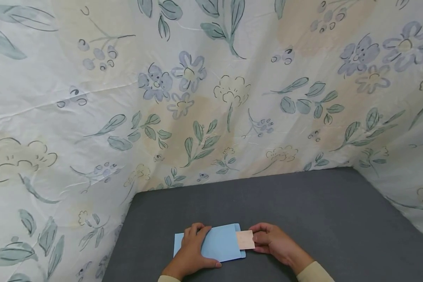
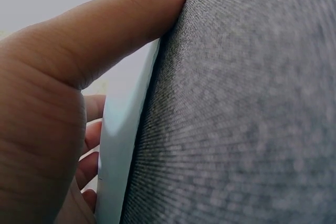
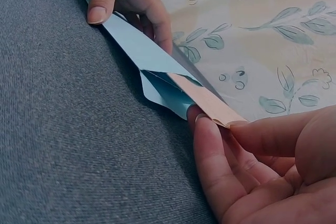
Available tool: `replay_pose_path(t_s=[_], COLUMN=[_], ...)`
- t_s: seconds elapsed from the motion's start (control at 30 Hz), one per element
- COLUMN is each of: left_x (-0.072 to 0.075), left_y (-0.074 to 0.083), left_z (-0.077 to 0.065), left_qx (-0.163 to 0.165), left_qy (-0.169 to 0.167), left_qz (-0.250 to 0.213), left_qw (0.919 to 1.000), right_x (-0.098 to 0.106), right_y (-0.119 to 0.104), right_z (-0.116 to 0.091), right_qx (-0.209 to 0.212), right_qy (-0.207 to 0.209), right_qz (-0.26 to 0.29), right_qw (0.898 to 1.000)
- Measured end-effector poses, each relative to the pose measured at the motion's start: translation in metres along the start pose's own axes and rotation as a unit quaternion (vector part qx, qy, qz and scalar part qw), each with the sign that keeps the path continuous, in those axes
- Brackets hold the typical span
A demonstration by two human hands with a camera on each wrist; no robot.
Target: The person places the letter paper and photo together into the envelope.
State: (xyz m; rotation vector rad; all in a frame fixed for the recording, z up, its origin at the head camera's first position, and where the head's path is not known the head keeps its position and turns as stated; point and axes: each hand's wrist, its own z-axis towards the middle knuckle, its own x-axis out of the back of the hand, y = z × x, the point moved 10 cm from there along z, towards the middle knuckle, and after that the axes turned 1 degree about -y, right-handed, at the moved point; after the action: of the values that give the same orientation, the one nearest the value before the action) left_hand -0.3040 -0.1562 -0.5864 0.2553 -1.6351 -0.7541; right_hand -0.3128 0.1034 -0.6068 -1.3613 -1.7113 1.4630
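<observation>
A light blue envelope (image 1: 223, 242) lies on the dark grey table. My left hand (image 1: 193, 250) holds it from above, thumb along the near edge and bent fingers toward the far edge. Out of the envelope's open right end sticks a pale peach card (image 1: 246, 239), its inner part hidden inside. My right hand (image 1: 274, 243) pinches the card's outer end between thumb and fingers. In the right wrist view the envelope's mouth (image 3: 163, 90) gapes, with a flap below the card. The left wrist view has the thumb (image 2: 121, 19) beside the envelope's edge (image 2: 118, 145).
The grey tabletop (image 1: 303, 203) stretches behind and to the right of the hands. A floral cloth (image 1: 211, 98) hangs along the back and both sides of the table.
</observation>
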Motion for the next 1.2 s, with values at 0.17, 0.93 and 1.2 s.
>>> replay_pose_path(t_s=[0.17, 0.93, 1.2], left_x=[0.0, 0.002, 0.0], left_y=[0.001, 0.005, 0.002], left_z=[-0.001, -0.001, -0.002], left_qx=[-0.002, -0.009, -0.004], left_qy=[0.002, 0.008, 0.007], left_qz=[0.001, 0.003, 0.007], left_qw=[1.0, 0.9999, 0.9999], right_x=[-0.002, -0.016, -0.021], right_y=[0.001, 0.001, 0.003], right_z=[0.002, 0.008, 0.011], right_qx=[0.002, 0.006, 0.002], right_qy=[-0.003, -0.017, -0.018], right_qz=[0.001, -0.007, -0.002], right_qw=[1.0, 1.0, 1.0])
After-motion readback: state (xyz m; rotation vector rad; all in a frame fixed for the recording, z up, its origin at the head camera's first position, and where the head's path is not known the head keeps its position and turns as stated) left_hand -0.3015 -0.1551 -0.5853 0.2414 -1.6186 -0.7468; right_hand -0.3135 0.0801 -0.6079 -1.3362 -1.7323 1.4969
